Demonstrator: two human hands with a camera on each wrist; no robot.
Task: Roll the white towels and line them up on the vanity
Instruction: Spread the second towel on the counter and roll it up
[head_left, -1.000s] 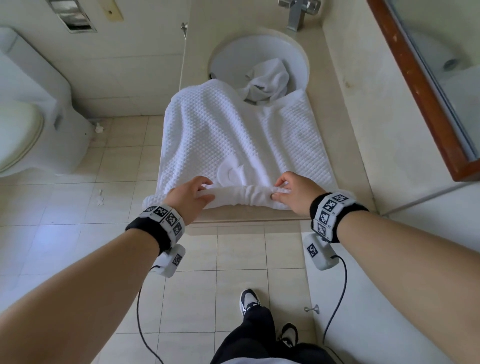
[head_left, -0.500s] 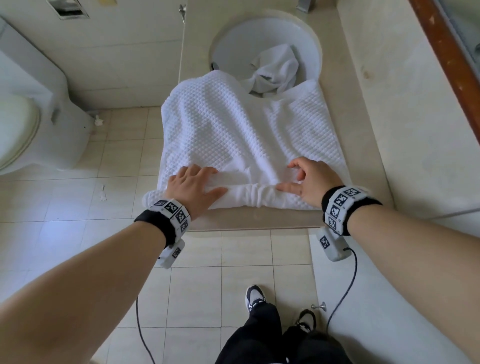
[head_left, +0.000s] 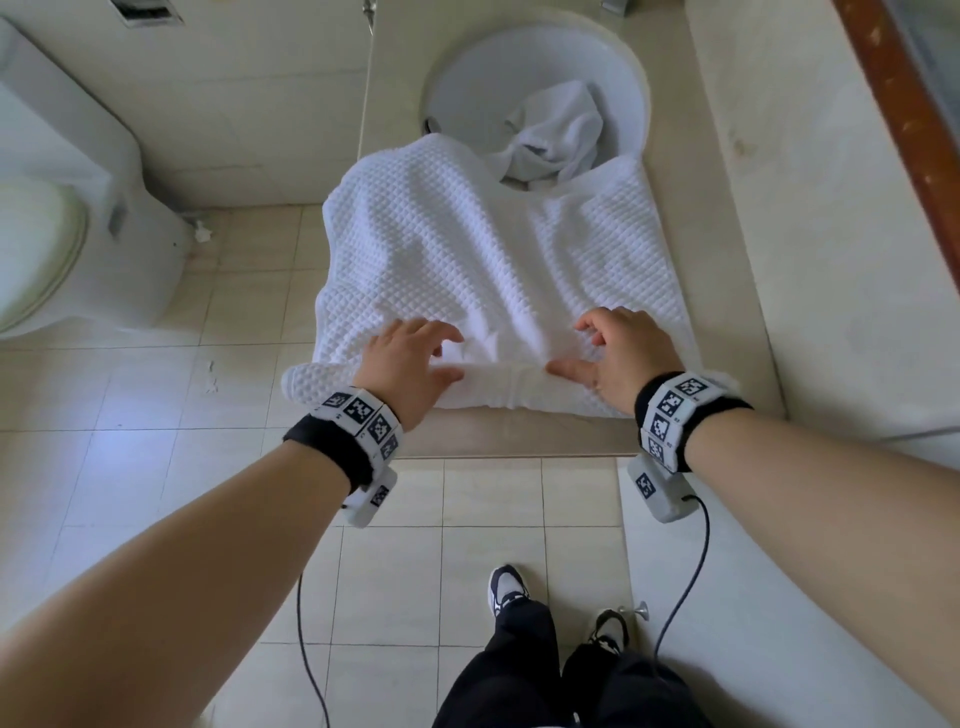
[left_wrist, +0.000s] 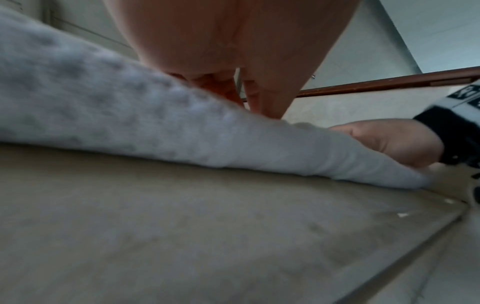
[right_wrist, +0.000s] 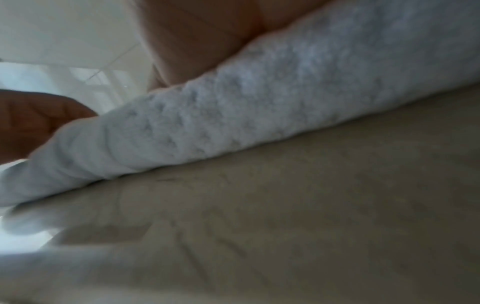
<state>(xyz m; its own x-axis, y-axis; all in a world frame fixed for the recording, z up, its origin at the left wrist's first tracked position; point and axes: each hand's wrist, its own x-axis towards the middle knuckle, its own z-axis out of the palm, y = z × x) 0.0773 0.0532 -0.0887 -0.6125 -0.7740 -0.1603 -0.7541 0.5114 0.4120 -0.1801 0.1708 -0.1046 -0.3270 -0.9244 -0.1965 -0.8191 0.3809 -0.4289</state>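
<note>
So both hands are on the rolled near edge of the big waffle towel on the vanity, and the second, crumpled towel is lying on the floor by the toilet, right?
Not quite. The crumpled towel lies in the sink basin, not on the floor; the head view shows it. The rest holds: the left hand and right hand are on the rolled near edge of the waffle towel on the vanity.

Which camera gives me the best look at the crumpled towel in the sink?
The head view: the crumpled towel lies in the sink, beyond the waffle towel. Neither wrist view shows it; both show only the rolled edge.
</note>
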